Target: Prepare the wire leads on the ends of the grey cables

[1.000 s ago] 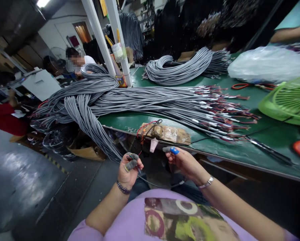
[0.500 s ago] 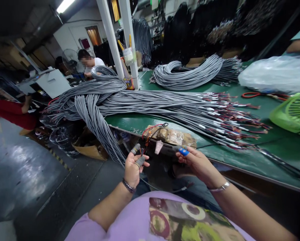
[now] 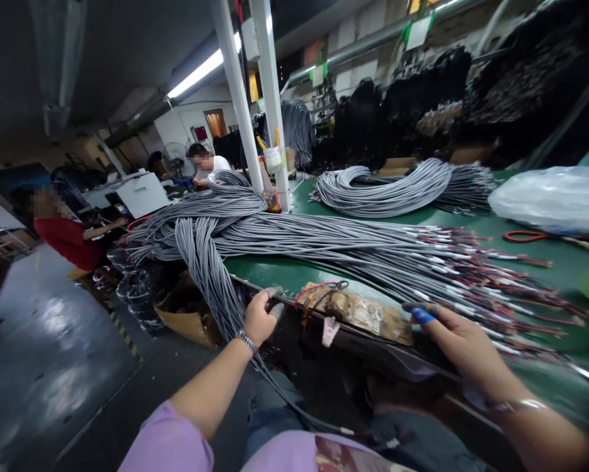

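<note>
A large spread of grey cables (image 3: pixel 294 237) lies along the green table (image 3: pixel 255 269), with stripped, coloured wire ends at the right. My left hand (image 3: pixel 262 319), with grey finger covers, is at the table's front edge beside the hanging part of the bundle; its fingers are curled and what they hold, if anything, is hidden. My right hand (image 3: pixel 452 334), with a blue band on one finger, reaches over the front edge near the white-sleeved cable ends, fingers partly bent. Between both hands sits a tape-wrapped block (image 3: pixel 368 314) with a pink clip (image 3: pixel 330 332).
Coiled grey cables (image 3: pixel 387 190) and a clear plastic bag (image 3: pixel 550 200) lie further back. White posts (image 3: pixel 275 105) rise behind the bundle. Two people are at the left, one in red (image 3: pixel 71 236). An open carton (image 3: pixel 189 311) stands below the table.
The view has tilted up and shifted left. My left hand no longer shows coloured wire ends at its fingers. My right hand has moved right, closer to the cable ends.
</note>
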Demonstrator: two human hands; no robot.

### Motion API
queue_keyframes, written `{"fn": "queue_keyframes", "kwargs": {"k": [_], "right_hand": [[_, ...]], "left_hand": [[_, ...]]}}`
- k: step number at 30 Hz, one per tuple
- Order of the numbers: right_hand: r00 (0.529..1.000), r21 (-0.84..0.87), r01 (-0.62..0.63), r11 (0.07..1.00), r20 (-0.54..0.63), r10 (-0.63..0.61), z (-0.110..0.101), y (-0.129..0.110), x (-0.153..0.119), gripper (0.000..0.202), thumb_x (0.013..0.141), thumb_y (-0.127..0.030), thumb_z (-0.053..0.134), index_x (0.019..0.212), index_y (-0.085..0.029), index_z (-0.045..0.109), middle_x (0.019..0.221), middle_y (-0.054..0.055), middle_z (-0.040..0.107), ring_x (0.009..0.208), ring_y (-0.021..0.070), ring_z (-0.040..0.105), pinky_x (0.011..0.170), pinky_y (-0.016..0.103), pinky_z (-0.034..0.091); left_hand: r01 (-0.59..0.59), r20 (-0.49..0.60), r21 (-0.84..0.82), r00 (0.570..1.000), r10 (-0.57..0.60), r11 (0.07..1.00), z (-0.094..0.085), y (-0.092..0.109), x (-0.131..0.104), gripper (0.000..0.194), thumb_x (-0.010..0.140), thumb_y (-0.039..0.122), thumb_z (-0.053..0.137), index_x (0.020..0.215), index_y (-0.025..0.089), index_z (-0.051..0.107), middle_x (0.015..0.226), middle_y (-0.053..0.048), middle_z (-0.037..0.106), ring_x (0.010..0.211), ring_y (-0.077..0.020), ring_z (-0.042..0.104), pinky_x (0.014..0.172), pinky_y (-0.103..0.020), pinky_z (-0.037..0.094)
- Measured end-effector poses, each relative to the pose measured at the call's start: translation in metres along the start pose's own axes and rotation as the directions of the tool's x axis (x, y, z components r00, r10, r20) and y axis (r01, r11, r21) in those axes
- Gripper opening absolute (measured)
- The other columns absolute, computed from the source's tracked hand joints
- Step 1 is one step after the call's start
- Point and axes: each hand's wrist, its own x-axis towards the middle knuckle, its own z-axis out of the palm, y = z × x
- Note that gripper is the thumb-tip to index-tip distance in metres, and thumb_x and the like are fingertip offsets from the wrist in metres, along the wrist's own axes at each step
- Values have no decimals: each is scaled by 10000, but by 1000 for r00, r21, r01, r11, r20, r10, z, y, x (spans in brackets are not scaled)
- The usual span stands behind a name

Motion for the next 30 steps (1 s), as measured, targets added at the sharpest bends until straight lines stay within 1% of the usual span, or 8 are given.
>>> {"fn": "queue_keyframes", "kwargs": {"k": [3, 8, 11, 14, 18, 23, 27, 30], "right_hand": [[999, 6, 18, 1000, 31, -18, 2, 6, 1, 409, 730, -526, 490, 887, -208, 692, 793, 54, 724, 761, 270, 671, 652, 346, 528], [986, -57, 154, 986, 73, -150, 3, 10, -1, 370, 767, -494, 493, 882, -216, 709, 850, 40, 732, 789, 254, 673, 721, 330, 534], [984, -20, 167, 986, 64, -166, 1, 10, -2, 364, 799, -480, 488, 916, -217, 710, 905, 41, 733, 816, 241, 673, 735, 312, 535], [984, 38, 165, 986, 59, -167, -1, 9, -3, 356, 813, -477, 500, 928, -215, 711, 928, 45, 732, 863, 246, 669, 777, 327, 532], [985, 60, 155, 986, 66, -159, -1, 8, -5, 339, 824, -468, 510, 943, -218, 707, 943, 48, 726, 867, 249, 664, 790, 350, 524], [984, 67, 156, 985, 72, -161, -2, 5, -7, 333, 836, -459, 495, 936, -222, 707, 929, 48, 725, 881, 249, 658, 796, 349, 516], [981, 52, 175, 983, 74, -178, -2, 2, -7, 303, 824, -428, 502, 908, -227, 712, 897, 45, 723, 849, 250, 657, 770, 349, 514], [981, 47, 177, 983, 74, -180, -2, 3, -6, 294, 814, -416, 505, 900, -226, 712, 885, 49, 721, 842, 251, 654, 756, 347, 511]], "left_hand": [[-181, 76, 345, 983, 165, 921, -6, -2, 50, 426, 741, 207, 608, 1166, 171, 599, 1246, -100, 592, 1168, -232, 507, 1021, -378, 385], [-264, 241, 756, 963, 120, 599, 11, -3, 129, 579, 751, 252, 571, 1309, 149, 461, 1448, -100, 398, 1329, -254, 318, 1074, -377, 286], [-289, 287, 777, 953, 95, 559, 28, -5, 160, 597, 727, 199, 568, 1307, 127, 448, 1430, -143, 411, 1316, -287, 333, 1061, -414, 270], [-320, 334, 786, 940, 72, 528, 40, -4, 178, 522, 743, 160, 527, 1261, 124, 478, 1295, -170, 524, 1202, -282, 457, 1007, -414, 311], [-366, 406, 794, 914, 25, 485, 40, -1, 188, 396, 718, 204, 548, 1095, 84, 561, 1092, -201, 597, 1046, -324, 537, 904, -441, 379], [-466, 544, 743, 839, -28, 480, 14, 0, 174, 271, 676, 219, 579, 939, 165, 617, 1037, -125, 607, 1005, -278, 555, 864, -357, 420], [-508, 599, 711, 800, -41, 486, -5, 2, 153, 314, 670, 224, 578, 980, 194, 611, 1245, -89, 531, 1054, -237, 545, 887, -295, 412], [-508, 619, 713, 780, -94, 483, -10, 9, 147, 495, 674, 235, 571, 1166, 192, 535, 1185, -91, 589, 973, -237, 593, 848, -312, 427]]}}
